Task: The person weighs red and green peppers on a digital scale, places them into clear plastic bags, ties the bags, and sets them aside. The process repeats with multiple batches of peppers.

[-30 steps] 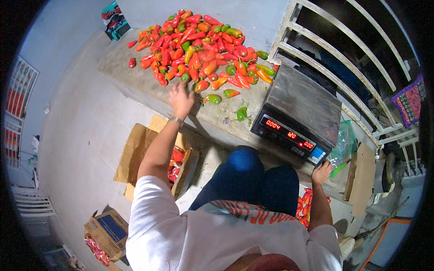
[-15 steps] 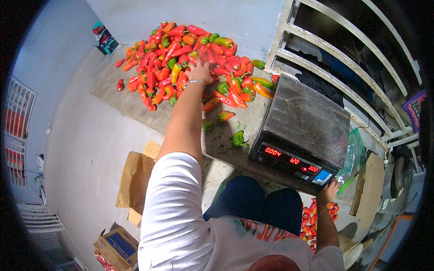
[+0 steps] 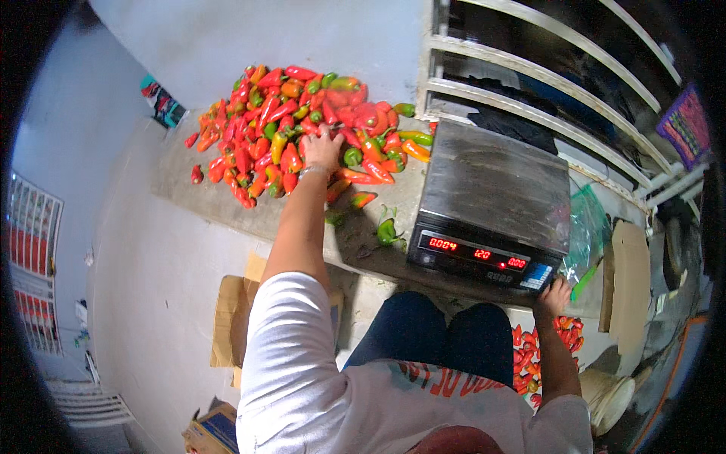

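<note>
A broad pile of red, orange and green peppers (image 3: pixel 257 129) lies on the grey slab against the wall. My left hand (image 3: pixel 322 149) reaches into its near side, fingers spread over the peppers, with none visibly lifted. To the right stands a dark digital scale (image 3: pixel 491 189) with a flat metal plate and a lit red display; no pepper lies on its plate. My right hand (image 3: pixel 554 298) rests at the scale's near right corner, fingers partly visible and apparently extended. Between the pile and the scale sits a lone green pepper (image 3: pixel 388 231).
A clear greenish plastic bag (image 3: pixel 586 227) and a cardboard flap (image 3: pixel 629 284) are right of the scale. More red peppers (image 3: pixel 525 356) lie low beside my right forearm. Cardboard boxes (image 3: pixel 229 321) stand at left on the floor. White metal bars (image 3: pixel 529 72) rise behind the scale.
The view has shifted, so the pile and scale appear further left. My left hand stays at the pile's near side; my right hand stays by the scale's corner. The display is unchanged.
</note>
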`<state>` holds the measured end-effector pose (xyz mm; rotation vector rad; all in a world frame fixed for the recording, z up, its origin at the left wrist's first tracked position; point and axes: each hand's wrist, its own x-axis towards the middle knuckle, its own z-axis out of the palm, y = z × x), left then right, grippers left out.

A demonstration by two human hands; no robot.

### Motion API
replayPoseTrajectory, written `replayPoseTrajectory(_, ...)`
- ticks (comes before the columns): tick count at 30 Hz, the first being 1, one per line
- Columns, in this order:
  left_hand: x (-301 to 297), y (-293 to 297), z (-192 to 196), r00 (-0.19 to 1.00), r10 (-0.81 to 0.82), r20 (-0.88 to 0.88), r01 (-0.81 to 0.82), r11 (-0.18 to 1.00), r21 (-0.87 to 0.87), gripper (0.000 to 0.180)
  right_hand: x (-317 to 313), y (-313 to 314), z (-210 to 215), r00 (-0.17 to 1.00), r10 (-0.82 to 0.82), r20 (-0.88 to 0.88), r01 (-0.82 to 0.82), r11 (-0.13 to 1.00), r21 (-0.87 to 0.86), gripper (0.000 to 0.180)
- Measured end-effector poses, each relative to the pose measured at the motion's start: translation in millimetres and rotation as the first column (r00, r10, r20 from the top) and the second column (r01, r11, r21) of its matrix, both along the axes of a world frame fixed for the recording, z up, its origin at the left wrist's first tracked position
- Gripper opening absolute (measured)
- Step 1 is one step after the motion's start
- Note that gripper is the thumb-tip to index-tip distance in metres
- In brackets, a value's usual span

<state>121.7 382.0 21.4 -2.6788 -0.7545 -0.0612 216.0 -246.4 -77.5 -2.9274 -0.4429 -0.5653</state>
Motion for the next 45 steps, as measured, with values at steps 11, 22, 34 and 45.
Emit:
replayPoseTrajectory(11,7,-5,35,0.600,0.412,0.685,0.310,0.669,-0.675,0.027,-7,13,28,0.996,0.084,0.006,-0.082,0.956,0.281,0.026)
replayPoseTrajectory(22,10,-139,76,0.750,0.619,0.235,0.661,-0.678,-0.322,0.048,-5,-1,33,0.970,0.130,-0.207,-0.067,0.955,0.289,0.054)
replayPoseTrajectory(34,-4,-251,90,0.969,0.247,0.009,0.247,-0.965,-0.089,0.053,3,8,40,0.932,0.049,-0.360,0.041,0.970,0.238,0.079)
replayPoseTrajectory(45,14,-267,98,0.972,0.235,0.021,0.236,-0.965,-0.115,0.049,-8,12,25,0.998,0.009,-0.062,0.011,0.948,0.318,0.045)
